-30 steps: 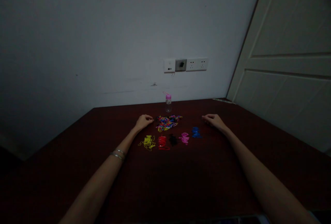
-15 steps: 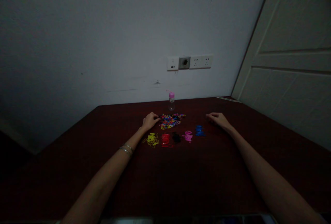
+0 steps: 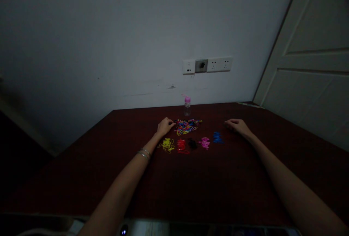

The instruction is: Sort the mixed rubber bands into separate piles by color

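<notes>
My left hand (image 3: 165, 126) rests at the left edge of a mixed heap of coloured rubber bands (image 3: 187, 126), its fingertips drawn together against the bands. Whether a band is pinched there is too small to tell. To the right of the heap, my right hand (image 3: 237, 126) lies on the table with its fingers curled together; anything inside them is hidden. Nearer to me, separate piles form a row: yellow bands (image 3: 167, 144), red bands (image 3: 181, 145), black bands (image 3: 192, 144), pink bands (image 3: 205, 142) and blue bands (image 3: 217, 137). The blue pile is closest to my right hand.
Behind the heap stands a clear bottle (image 3: 187, 110) with a pink cap, upright near the wall. The dark red table (image 3: 207, 188) reaches back to the wall, where a row of sockets (image 3: 207, 65) is mounted. A pale panelled door (image 3: 308, 87) stands at the right.
The whole view has shifted, so everything sits slightly further right. Both hands stay in nearly the same places beside the bands, and the piles look unchanged.
</notes>
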Action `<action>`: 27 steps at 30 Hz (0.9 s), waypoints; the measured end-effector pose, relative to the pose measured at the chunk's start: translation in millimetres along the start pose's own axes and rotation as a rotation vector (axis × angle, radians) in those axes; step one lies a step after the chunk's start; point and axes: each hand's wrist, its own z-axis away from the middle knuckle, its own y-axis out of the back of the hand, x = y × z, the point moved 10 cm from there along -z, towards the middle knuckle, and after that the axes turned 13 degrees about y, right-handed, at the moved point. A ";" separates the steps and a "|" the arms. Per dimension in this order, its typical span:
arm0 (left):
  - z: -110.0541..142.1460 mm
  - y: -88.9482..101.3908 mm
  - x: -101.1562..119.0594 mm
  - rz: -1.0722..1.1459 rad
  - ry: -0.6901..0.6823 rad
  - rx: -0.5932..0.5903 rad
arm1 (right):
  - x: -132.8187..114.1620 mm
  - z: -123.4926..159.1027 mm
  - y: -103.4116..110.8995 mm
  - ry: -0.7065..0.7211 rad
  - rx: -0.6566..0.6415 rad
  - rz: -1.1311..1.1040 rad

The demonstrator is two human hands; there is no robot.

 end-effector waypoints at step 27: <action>-5.8 -4.2 -4.1 -0.040 0.025 0.013 | -7.2 5.4 0.8 -0.043 0.034 -0.040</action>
